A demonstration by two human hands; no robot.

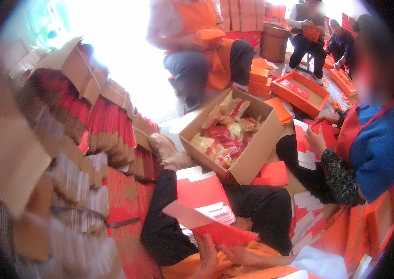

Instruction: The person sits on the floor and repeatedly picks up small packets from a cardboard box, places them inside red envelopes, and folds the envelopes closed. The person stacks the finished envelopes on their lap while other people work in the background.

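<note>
A flat red carton (222,231) with a paler flap folded up is tilted over my lap. My left hand (207,253) grips its lower edge from below. My right hand (235,255) pinches the same edge a little further right, its fingertips partly hidden by the card. Just beyond, a stack of flat red cartons (204,191) with white tabs lies between my legs.
An open cardboard box (262,149) with several wrapped packets stands ahead. Bundles of flat cartons (125,200) crowd the left. A person in blue (376,139) handles a red carton at the right; another in an orange apron (218,60) sits opposite. Orange trays (299,93) lie beyond.
</note>
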